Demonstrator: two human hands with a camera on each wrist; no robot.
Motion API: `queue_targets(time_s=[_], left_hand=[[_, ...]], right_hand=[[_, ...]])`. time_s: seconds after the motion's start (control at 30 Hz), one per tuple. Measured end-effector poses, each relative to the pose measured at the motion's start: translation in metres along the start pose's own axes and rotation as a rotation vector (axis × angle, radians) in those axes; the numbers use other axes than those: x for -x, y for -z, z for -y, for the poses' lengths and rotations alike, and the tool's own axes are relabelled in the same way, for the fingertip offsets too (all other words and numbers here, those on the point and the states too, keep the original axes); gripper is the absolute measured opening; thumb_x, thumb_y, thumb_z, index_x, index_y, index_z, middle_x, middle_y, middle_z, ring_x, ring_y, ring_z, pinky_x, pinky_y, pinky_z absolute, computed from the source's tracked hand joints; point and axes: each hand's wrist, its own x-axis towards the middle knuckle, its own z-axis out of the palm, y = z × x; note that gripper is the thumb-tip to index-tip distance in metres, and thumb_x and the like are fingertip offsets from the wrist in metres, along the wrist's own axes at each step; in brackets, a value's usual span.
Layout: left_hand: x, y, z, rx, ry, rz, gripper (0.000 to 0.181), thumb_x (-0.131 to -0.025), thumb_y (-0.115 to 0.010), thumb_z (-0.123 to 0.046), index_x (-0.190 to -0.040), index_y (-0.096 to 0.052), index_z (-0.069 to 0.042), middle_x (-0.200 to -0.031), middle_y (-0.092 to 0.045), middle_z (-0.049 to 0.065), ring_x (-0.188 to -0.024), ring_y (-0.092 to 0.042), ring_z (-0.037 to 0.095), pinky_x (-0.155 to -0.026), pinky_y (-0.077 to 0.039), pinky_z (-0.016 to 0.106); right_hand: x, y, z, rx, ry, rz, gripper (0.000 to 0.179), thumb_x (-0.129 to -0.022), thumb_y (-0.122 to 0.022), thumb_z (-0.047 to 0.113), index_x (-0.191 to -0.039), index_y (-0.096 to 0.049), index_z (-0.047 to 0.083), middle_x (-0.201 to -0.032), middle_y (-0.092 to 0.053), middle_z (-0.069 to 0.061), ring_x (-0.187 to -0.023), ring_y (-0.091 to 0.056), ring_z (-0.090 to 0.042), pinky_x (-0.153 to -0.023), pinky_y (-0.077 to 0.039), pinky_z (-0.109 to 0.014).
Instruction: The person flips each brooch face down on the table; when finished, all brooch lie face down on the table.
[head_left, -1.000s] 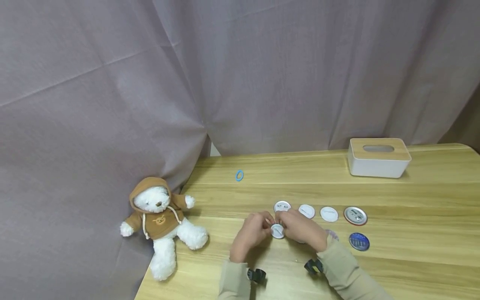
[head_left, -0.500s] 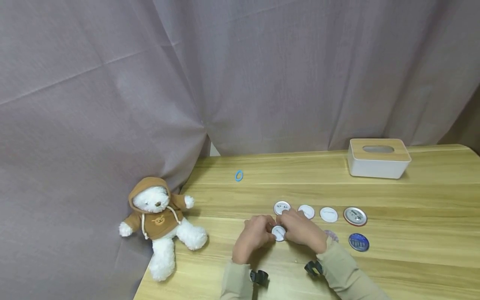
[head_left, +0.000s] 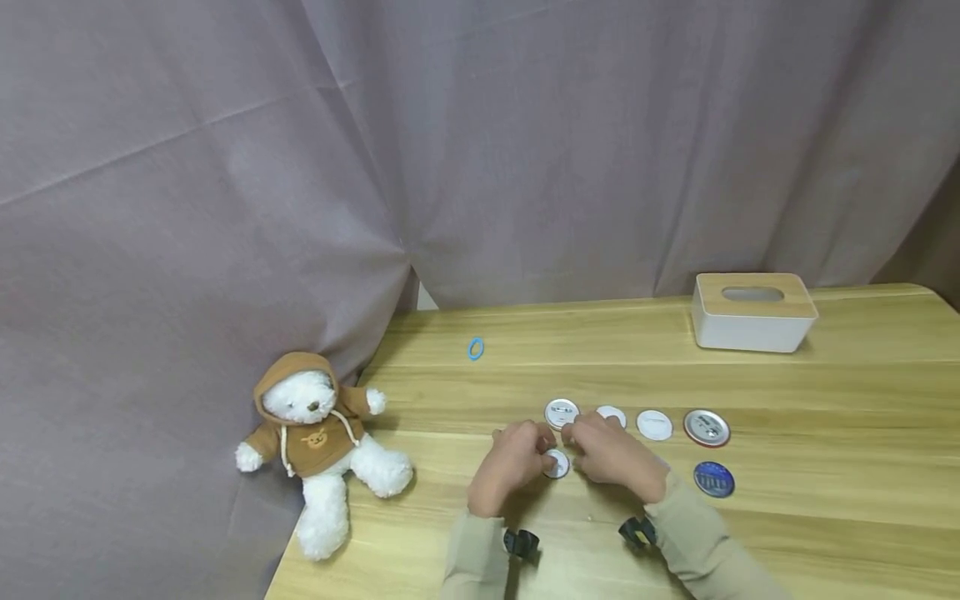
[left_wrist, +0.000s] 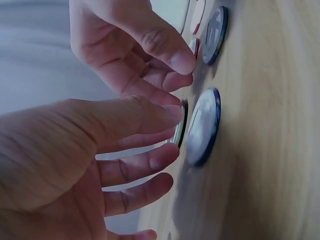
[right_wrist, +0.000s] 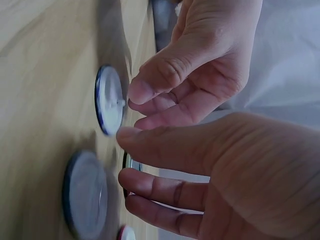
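Observation:
A small round pin badge [head_left: 557,463] lies white back up on the wooden table, between my two hands. My left hand [head_left: 513,458] is at its left side, thumb and fingertips close to the rim, fingers loosely bent. My right hand [head_left: 611,452] hovers on the other side with its fingers spread a little and nothing in them. In the right wrist view the badge's pin [right_wrist: 121,102] stands up slightly near the left thumb. Another badge [right_wrist: 87,195] rests beside it, hidden under my right hand in the head view.
Behind the hands runs a row of back-up badges, including a silver one [head_left: 562,413], a white one [head_left: 655,425] and a larger one [head_left: 707,427]. A blue badge [head_left: 714,479] lies right. Farther out are a tissue box [head_left: 753,312], a blue ring [head_left: 476,348] and a teddy bear [head_left: 315,450].
Both hands were gripping the badge at its edges. My right hand has since drawn away to the right, and the left fingers have loosened. The badge now lies between them.

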Motion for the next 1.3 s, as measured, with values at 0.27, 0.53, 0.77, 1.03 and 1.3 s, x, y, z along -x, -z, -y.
queue_targets(time_s=[0.27,0.53,0.77,1.03,1.3], left_hand=[[-0.015,-0.005,-0.021,-0.06,-0.061,0.042,0.027,-0.075,-0.084,-0.015,-0.101,-0.076,-0.014,-0.081,-0.071,-0.01,-0.084,-0.061,0.011,-0.088,-0.044,0.055],[-0.017,-0.013,-0.029,-0.1,-0.098,0.065,0.039,-0.066,-0.088,-0.012,-0.102,-0.077,-0.018,-0.086,-0.068,-0.011,-0.089,-0.059,0.011,-0.087,-0.043,0.053],[-0.017,-0.015,-0.032,-0.085,-0.119,0.076,0.032,-0.064,-0.088,-0.01,-0.093,-0.077,-0.02,-0.08,-0.065,-0.015,-0.083,-0.056,0.008,-0.081,-0.041,0.045],[-0.016,-0.021,-0.034,-0.132,-0.14,0.063,0.025,-0.065,-0.091,-0.018,-0.086,-0.077,-0.022,-0.079,-0.065,-0.017,-0.081,-0.056,0.008,-0.08,-0.04,0.045],[-0.016,-0.023,-0.034,-0.146,-0.146,0.063,0.027,-0.064,-0.09,-0.017,-0.088,-0.079,-0.023,-0.083,-0.063,-0.017,-0.082,-0.054,0.008,-0.076,-0.036,0.04]], right_hand=[[0.016,0.014,-0.013,0.023,-0.031,-0.021,0.02,-0.071,-0.075,0.005,-0.089,-0.068,0.007,-0.081,-0.063,-0.001,-0.075,-0.054,-0.023,-0.067,-0.042,-0.044],[0.024,0.019,-0.018,-0.002,-0.07,-0.005,0.027,-0.06,-0.08,0.002,-0.079,-0.064,0.012,-0.071,-0.056,0.006,-0.068,-0.047,-0.013,-0.063,-0.036,-0.039],[0.028,0.021,-0.016,-0.035,-0.113,0.038,0.033,-0.052,-0.08,0.0,-0.072,-0.059,0.016,-0.064,-0.045,0.01,-0.067,-0.041,-0.015,-0.066,-0.034,-0.04],[0.028,0.015,-0.015,-0.033,-0.111,0.043,0.034,-0.05,-0.08,-0.003,-0.069,-0.059,0.017,-0.065,-0.049,0.01,-0.066,-0.042,-0.014,-0.064,-0.033,-0.039],[0.028,0.009,-0.016,0.008,-0.096,0.021,0.034,-0.052,-0.077,-0.005,-0.068,-0.056,0.016,-0.066,-0.047,0.009,-0.066,-0.043,-0.015,-0.062,-0.036,-0.041]])
